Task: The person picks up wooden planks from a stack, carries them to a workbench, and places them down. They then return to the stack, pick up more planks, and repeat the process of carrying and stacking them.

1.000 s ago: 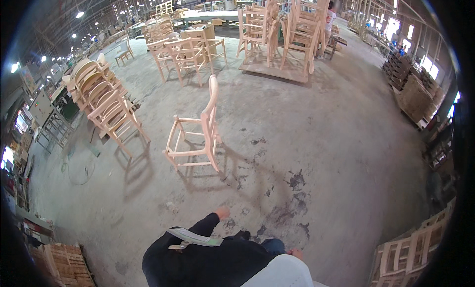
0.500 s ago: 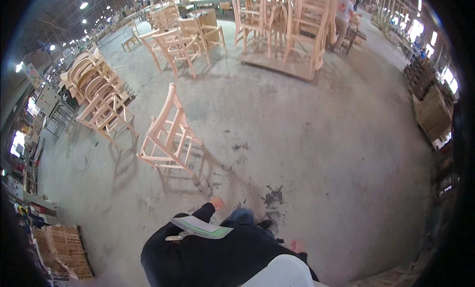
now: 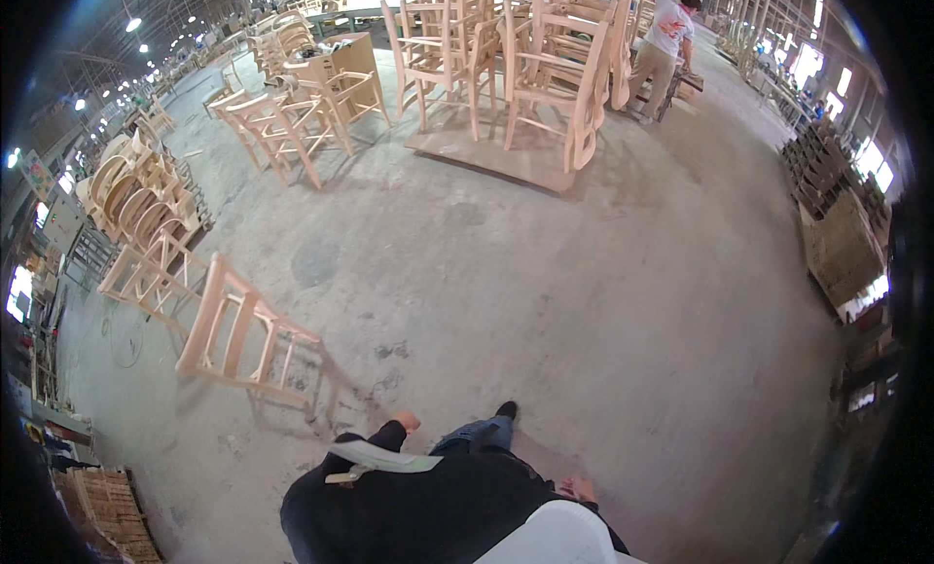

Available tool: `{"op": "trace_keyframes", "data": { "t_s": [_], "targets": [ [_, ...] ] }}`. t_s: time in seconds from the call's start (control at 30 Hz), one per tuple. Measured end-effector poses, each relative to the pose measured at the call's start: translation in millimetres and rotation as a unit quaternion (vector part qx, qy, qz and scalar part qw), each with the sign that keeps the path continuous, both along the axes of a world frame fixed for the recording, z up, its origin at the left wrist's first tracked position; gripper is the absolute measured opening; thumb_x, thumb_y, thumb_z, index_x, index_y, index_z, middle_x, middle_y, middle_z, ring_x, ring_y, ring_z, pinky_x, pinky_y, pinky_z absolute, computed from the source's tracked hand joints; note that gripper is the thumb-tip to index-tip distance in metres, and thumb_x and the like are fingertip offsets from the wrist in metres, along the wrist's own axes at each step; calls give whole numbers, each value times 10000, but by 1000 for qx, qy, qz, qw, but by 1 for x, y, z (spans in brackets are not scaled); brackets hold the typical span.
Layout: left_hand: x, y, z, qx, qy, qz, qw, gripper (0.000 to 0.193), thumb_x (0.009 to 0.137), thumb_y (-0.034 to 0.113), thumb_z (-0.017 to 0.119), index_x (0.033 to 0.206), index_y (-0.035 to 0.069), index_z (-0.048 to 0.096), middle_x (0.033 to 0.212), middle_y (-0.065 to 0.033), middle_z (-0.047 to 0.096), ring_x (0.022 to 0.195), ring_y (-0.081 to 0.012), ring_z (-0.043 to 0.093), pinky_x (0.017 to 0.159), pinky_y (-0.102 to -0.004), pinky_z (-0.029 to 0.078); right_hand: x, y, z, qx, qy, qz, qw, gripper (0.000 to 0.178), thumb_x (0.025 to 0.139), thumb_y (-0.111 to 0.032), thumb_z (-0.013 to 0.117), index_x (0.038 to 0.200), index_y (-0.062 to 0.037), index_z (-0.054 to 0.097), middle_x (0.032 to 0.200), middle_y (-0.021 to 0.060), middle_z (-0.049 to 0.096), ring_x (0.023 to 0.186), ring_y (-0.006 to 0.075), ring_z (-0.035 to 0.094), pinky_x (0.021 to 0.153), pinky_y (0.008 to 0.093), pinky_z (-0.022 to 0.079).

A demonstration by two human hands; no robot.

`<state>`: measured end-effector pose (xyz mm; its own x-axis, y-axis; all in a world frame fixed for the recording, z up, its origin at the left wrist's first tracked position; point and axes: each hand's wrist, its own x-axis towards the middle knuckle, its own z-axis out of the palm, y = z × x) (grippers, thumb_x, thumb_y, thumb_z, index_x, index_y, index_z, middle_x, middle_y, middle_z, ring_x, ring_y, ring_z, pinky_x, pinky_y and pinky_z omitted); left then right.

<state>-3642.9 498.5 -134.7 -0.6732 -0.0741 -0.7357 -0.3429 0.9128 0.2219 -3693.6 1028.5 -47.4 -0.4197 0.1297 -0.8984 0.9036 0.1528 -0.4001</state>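
My left hand (image 3: pixel 407 421) hangs low in front of me, nearest to a bare-wood chair (image 3: pixel 236 342) on the floor to its left, with a gap between them. My right hand (image 3: pixel 581 488) is beside my right hip, away from any furniture. Both hands are small and partly smeared, so their fingers cannot be made out clearly. No held object is visible in either. A pale card (image 3: pixel 389 458) with a clip sticks out from my dark top. One shoe (image 3: pixel 507 409) shows ahead of my jeans.
Another chair (image 3: pixel 146 282) stands farther left by stacked curved wooden parts (image 3: pixel 131 199). Ahead, more chairs (image 3: pixel 282 131) stand near a box (image 3: pixel 355 63). Stacked chairs rest on a low platform (image 3: pixel 486 162). A person (image 3: pixel 666 38) bends at the back right; dark stacked pieces (image 3: pixel 827 170) line the right.
The near chair has shifted left and closer in view as I move forward. The platform and the other person show more fully. My foot has come forward.
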Motion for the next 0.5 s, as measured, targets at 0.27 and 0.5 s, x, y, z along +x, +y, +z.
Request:
{"op": "trace_keyframes", "data": {
  "t_s": [0.27, 0.5],
  "targets": [
    [-378, 131, 46, 134, 266, -62, 952, 299, 757, 290, 427, 814, 39, 579, 844, -161, 573, 792, -328, 533, 688, -421, 416, -177, 73, 10, 6, 40, -86, 995, 146, 755, -144, 459, 852, -46, 509, 775, 78, 563, 636, 201, 560, 553, 329, 460],
    [-583, 225, 99, 254, 386, 27, 886, 233, 725, 234, 462, 820, 47, 564, 705, -169, 577, 638, -347, 544, 562, -426, 423, -351, 154, -49, -128, -21, -13, 992, 166, 789, -127, 424, 892, -54, 533, 763, 62, 559, 647, 203, 561, 565, 325, 463]
  ]
}}
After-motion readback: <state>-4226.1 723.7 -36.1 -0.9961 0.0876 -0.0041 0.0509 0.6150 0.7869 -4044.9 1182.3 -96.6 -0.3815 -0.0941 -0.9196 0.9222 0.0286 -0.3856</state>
